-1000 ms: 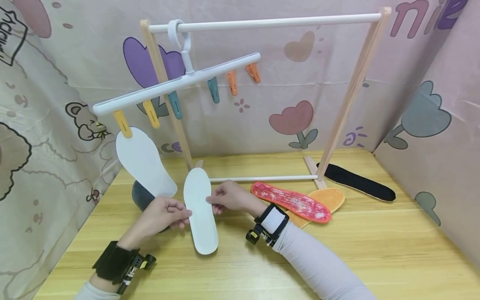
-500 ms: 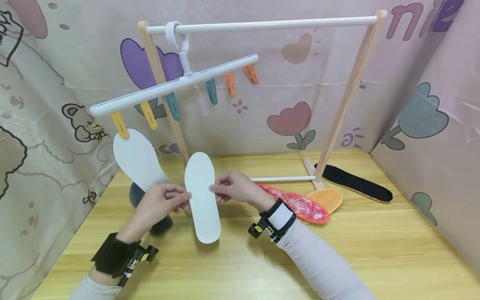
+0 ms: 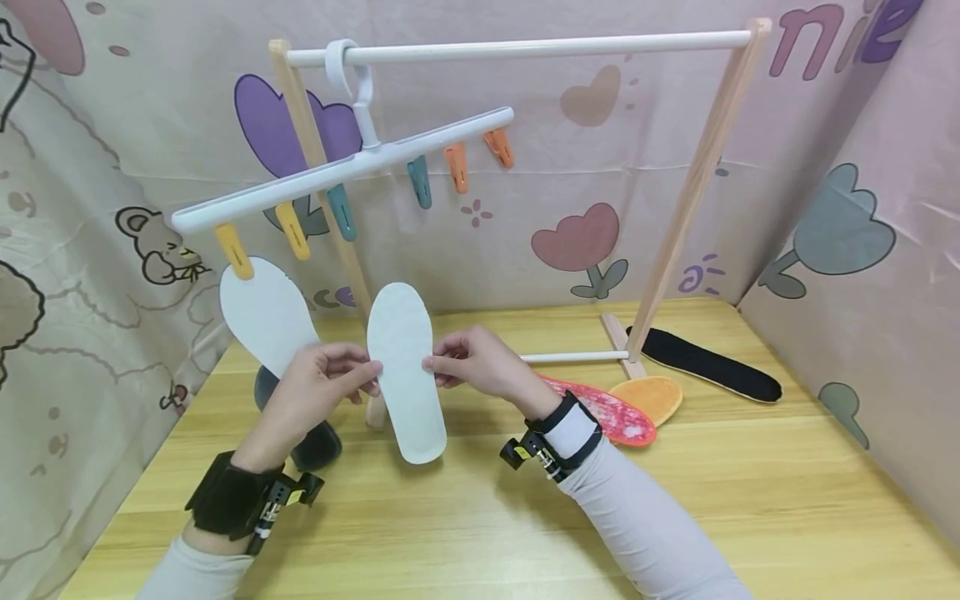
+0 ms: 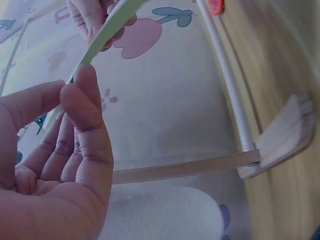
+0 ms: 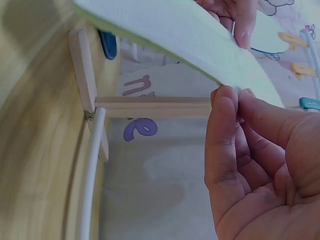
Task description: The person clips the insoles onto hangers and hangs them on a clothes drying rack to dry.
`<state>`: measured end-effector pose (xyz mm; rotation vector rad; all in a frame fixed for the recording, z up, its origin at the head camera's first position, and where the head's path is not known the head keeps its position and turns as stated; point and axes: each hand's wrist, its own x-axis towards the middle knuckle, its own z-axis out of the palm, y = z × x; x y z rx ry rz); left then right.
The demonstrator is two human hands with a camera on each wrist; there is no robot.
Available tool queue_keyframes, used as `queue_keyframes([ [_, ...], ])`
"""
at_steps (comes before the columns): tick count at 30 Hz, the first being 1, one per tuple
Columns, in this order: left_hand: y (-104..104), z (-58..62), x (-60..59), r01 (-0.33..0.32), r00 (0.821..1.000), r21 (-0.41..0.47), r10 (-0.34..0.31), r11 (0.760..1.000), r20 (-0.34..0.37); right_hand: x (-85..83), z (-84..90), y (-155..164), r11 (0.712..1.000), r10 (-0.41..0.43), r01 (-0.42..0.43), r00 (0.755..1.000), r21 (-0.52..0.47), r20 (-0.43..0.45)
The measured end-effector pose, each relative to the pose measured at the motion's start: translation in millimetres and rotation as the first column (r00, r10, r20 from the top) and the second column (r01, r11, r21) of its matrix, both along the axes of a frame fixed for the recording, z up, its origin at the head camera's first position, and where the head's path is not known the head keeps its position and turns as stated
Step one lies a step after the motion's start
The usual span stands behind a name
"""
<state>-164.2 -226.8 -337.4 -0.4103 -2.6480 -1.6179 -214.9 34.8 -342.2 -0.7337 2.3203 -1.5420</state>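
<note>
A pale white-green insole (image 3: 407, 375) is held upright above the table between both hands. My left hand (image 3: 322, 387) pinches its left edge with thumb and fingertips, and my right hand (image 3: 480, 367) pinches the right edge at about the same height. The right wrist view shows the thumb and forefinger meeting on the insole's rim (image 5: 165, 37). Just left of it another white insole (image 3: 266, 308) hangs from a yellow clip (image 3: 235, 252) on the white hanger (image 3: 285, 187); my left hand overlaps its lower end. Beyond the held insole's top are a second yellow clip (image 3: 292, 231) and a teal clip (image 3: 341, 212).
The hanger hooks over the white rod of a wooden rack (image 3: 693, 187). Teal and orange clips (image 3: 456, 168) line its right half. On the table (image 3: 712, 500) lie a red insole (image 3: 615, 412), an orange one (image 3: 656, 397), a black one (image 3: 705, 364) and a dark insole (image 3: 317, 446).
Both hands have raised the white insole from low over the table, up toward the hanger. The hanging insole and the clips keep their places.
</note>
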Motion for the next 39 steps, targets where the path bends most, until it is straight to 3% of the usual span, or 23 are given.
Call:
queue_keyframes([
  [15,-4,9.0,1.1,0.027,0.996,-0.012,-0.028,1.0,-0.085,4.3,9.5,-2,1.0,-0.006,0.009,0.995,0.025,-0.095],
  [28,-6,12.9,4.1,0.032,0.996,0.009,-0.032,0.999,-0.08,5.1,7.7,-3,0.998,-0.006,0.016,0.984,0.057,-0.177],
  [39,-8,13.6,2.3,0.005,0.996,-0.027,-0.007,1.0,-0.093,5.4,4.0,-7,0.999,-0.007,0.015,0.986,0.047,-0.166],
])
